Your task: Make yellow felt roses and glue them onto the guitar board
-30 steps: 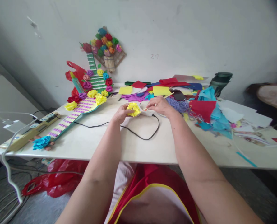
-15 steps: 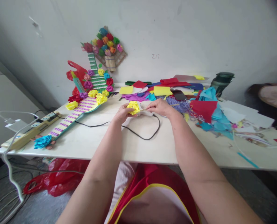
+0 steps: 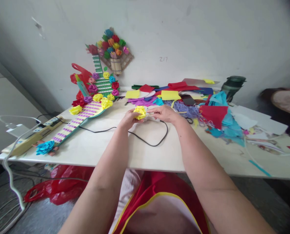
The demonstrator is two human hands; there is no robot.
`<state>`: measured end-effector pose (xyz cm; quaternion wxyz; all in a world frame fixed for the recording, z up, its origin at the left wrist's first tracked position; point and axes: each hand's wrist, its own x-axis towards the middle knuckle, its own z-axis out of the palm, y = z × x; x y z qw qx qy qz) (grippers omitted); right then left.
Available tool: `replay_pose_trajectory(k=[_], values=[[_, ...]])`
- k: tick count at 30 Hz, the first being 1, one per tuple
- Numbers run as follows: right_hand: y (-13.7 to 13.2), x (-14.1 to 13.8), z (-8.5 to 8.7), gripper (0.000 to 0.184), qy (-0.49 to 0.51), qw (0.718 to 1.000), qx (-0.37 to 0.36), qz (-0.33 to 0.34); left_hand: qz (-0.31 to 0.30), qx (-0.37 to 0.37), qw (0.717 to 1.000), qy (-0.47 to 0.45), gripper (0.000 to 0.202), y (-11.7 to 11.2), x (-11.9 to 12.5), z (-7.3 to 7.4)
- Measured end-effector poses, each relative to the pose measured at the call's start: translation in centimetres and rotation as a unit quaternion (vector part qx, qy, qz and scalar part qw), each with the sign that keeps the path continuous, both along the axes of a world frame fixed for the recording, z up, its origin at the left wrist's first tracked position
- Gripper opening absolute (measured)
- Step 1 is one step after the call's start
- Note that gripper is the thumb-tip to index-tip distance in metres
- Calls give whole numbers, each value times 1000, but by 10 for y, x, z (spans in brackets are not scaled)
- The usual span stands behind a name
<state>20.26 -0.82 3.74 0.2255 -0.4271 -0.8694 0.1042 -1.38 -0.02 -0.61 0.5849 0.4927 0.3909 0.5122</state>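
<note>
Yellow blooms (image 3: 106,103) already sit on the striped board (image 3: 80,119), while right of it a yellow flower (image 3: 140,111), seemingly unfinished, is gripped by the left hand (image 3: 130,119), the right hand (image 3: 166,113) pinching a thin stick (image 3: 183,112)

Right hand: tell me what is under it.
Held under the right hand is a stick, its middle covered; below that, part of a white object shows, the rest hidden.

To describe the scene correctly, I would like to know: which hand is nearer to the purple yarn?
Right. The right hand is in front of the left end of the purple yarn; the left hand is farther left, holding the yellow paper flower.
</note>
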Motion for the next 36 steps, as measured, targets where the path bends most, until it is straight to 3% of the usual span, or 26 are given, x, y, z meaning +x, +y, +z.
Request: replay_pose_trajectory(k=[16, 21, 27, 36], values=[[4, -8, -7, 39, -23, 998, 14, 54, -6, -13, 999, -28, 28, 0, 0, 0], [5, -8, -9, 39, -15, 998, -10, 56, -12, -22, 999, -47, 31, -2, 0, 1], [7, -10, -13, 39, 24, 998, -28, 55, -68, 22, 997, -32, 38, -7, -3, 4], [9, -10, -15, 41, 103, 981, -126, 104, -75, 13, 997, -20, 37, -5, -6, 0]])
